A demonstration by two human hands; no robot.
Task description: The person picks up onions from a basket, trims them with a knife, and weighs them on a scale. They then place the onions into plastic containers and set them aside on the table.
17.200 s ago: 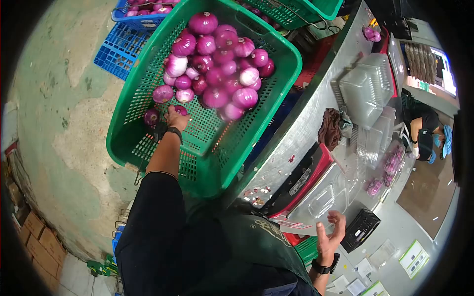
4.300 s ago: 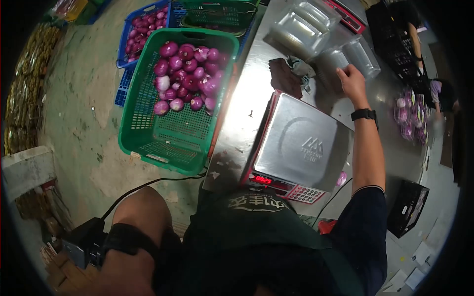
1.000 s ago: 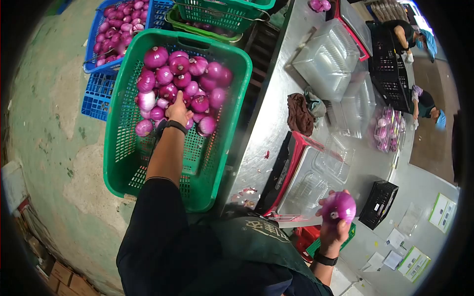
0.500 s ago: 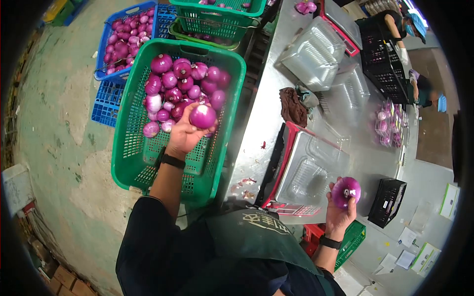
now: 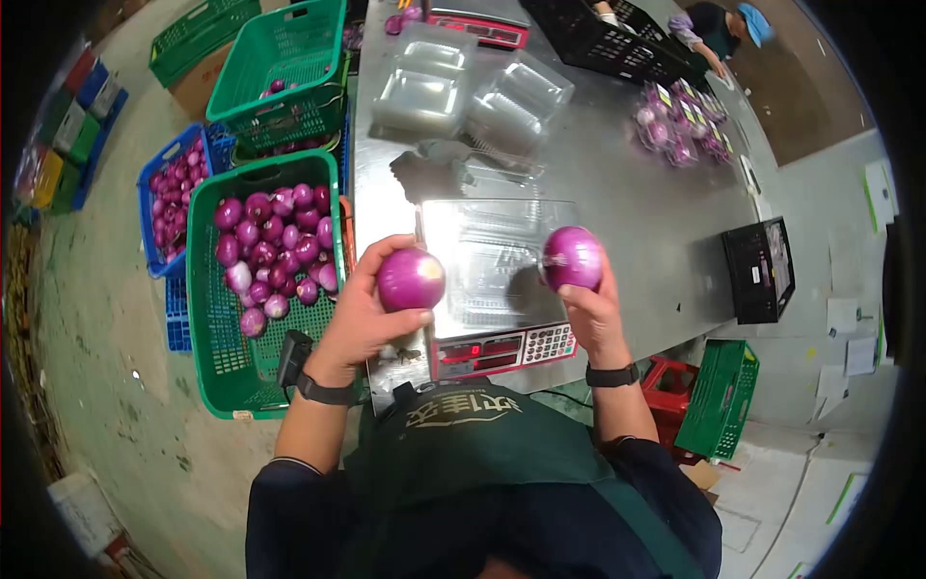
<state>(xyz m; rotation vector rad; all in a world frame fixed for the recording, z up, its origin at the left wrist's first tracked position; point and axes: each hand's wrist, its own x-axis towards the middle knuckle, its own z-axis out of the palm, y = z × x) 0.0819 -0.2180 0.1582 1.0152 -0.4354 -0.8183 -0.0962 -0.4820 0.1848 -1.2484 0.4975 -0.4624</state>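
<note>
My left hand [image 5: 362, 314] is wrapped round a red onion [image 5: 411, 280], held up at the left edge of a digital scale [image 5: 502, 352]. In my right hand [image 5: 596, 311] is a second red onion [image 5: 573, 259], above the scale's right side. Between the two hands, a clear plastic clamshell box [image 5: 492, 275] lies opened out on the scale's plate. The scale's red display reads 0 on its left panel. Left of my left hand, a green crate [image 5: 200, 289] holds many red onions [image 5: 272, 246].
More clear clamshell boxes [image 5: 424, 82] lie on the steel table [image 5: 666, 251] beyond a brown cloth [image 5: 424, 174]. Packed onions [image 5: 680, 125] sit at the far right, near a black crate [image 5: 617, 43] and another person [image 5: 714, 34]. A smaller black crate [image 5: 760, 272] stands at right.
My left hand has brought its onion from over the green crate to the scale. The right hand and its onion have come in beside the scale. My view has turned right.
</note>
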